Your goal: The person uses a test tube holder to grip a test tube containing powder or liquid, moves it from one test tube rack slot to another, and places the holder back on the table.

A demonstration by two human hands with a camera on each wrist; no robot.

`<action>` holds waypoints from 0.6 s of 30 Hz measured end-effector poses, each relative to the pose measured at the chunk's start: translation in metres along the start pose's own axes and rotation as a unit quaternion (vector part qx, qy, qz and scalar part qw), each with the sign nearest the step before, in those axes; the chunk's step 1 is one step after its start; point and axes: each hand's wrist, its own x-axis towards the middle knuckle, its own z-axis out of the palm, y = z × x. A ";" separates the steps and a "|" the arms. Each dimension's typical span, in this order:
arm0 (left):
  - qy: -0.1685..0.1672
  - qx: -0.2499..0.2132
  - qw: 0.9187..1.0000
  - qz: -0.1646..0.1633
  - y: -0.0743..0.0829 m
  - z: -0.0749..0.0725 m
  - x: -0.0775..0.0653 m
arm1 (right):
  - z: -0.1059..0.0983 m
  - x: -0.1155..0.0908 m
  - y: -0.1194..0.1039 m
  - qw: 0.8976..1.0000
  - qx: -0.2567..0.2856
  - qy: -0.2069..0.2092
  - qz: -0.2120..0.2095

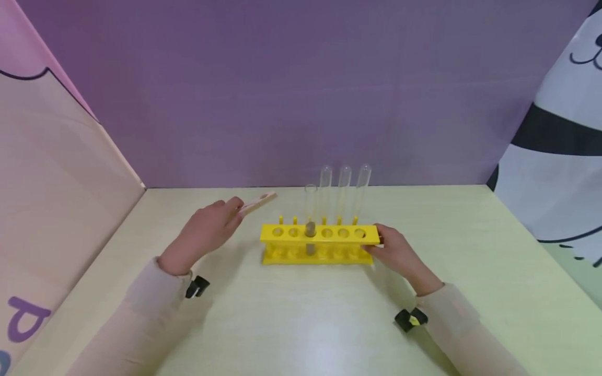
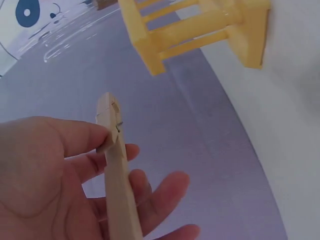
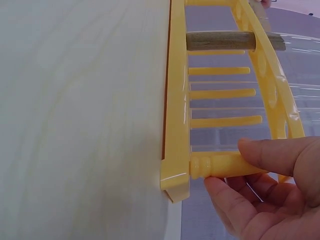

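My left hand (image 1: 209,228) pinches a wooden test tube clamp (image 1: 260,202) between thumb and fingers, its tip pointing towards the rack. In the left wrist view the clamp's metal spring (image 2: 119,126) shows near the thumb. A yellow test tube rack (image 1: 268,235) stands on the table, and my right hand (image 1: 397,253) grips its right end post (image 3: 225,164). Upright in one of the rack's holes is a test tube (image 1: 310,201) with grey-brown material in its lower part. Three clear test tubes (image 1: 345,183) sit upside down on the back pegs.
The pale table (image 1: 301,313) runs back to a purple backdrop (image 1: 301,94). Printed cloth panels (image 1: 56,183) stand at the left and right sides. Each wrist has a black device (image 1: 197,286) strapped to it.
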 end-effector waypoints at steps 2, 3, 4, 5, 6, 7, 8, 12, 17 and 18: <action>0.002 0.004 1.000 0.002 0.002 -0.004 0.001 | 0.000 0.000 0.000 1.000 0.000 -0.001 0.002; 0.002 0.006 1.000 0.002 0.003 -0.006 0.002 | 0.000 -0.001 -0.001 1.000 -0.001 0.000 0.002; 0.001 0.007 1.000 0.004 0.005 -0.008 0.003 | 0.000 -0.001 -0.001 1.000 -0.002 0.001 0.003; 0.001 0.008 1.000 0.008 0.007 -0.010 0.003 | 0.000 -0.001 -0.001 1.000 -0.004 0.001 0.003; 0.001 0.009 1.000 0.012 0.008 -0.012 0.004 | 0.000 -0.001 -0.002 1.000 -0.005 0.001 0.005; 0.000 0.008 1.000 0.016 0.010 -0.014 0.004 | 0.000 -0.001 -0.002 1.000 -0.006 0.001 0.005; 0.002 0.008 1.000 0.021 0.011 -0.016 0.004 | 0.000 -0.001 -0.002 1.000 -0.006 0.000 0.006; 0.013 -0.002 0.999 0.039 0.016 -0.021 0.003 | -0.001 -0.001 -0.003 1.000 -0.004 -0.003 0.006; 0.028 0.002 0.999 0.045 0.024 -0.028 0.003 | -0.001 0.000 -0.003 1.000 -0.002 -0.005 0.004; 0.030 0.008 0.999 0.044 0.026 -0.030 0.003 | -0.001 0.000 -0.002 1.000 -0.001 -0.006 0.004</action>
